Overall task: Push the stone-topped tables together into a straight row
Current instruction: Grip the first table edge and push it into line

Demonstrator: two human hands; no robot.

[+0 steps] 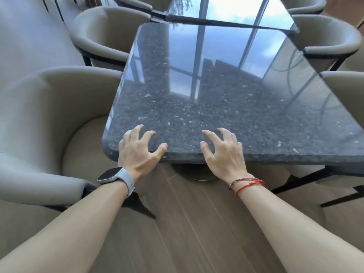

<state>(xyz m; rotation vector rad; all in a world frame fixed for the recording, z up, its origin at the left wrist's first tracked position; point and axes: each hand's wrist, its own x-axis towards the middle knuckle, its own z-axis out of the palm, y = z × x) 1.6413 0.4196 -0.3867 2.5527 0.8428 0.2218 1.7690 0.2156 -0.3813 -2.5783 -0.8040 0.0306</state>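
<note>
A dark speckled stone-topped table (pixel 206 107) with a glossy top stands right in front of me. My left hand (pixel 137 152), with a watch on its wrist, rests at the near edge with spread, bent fingers and fingertips on the top. My right hand (pixel 222 152), with red strings on its wrist, lies the same way a little to the right. Neither hand wraps round the slab. Beyond the far edge stands a second stone-topped table (pixel 236 10), close to the near one. Its near edge runs at a slight angle to the first table's far edge.
Beige tub chairs flank the tables: one near left (pixel 49 115), one further left (pixel 102 36), two on the right (pixel 331 42) (pixel 346 85). The near table's round pedestal base (pixel 195 173) stands on a wood-plank floor (pixel 187 223).
</note>
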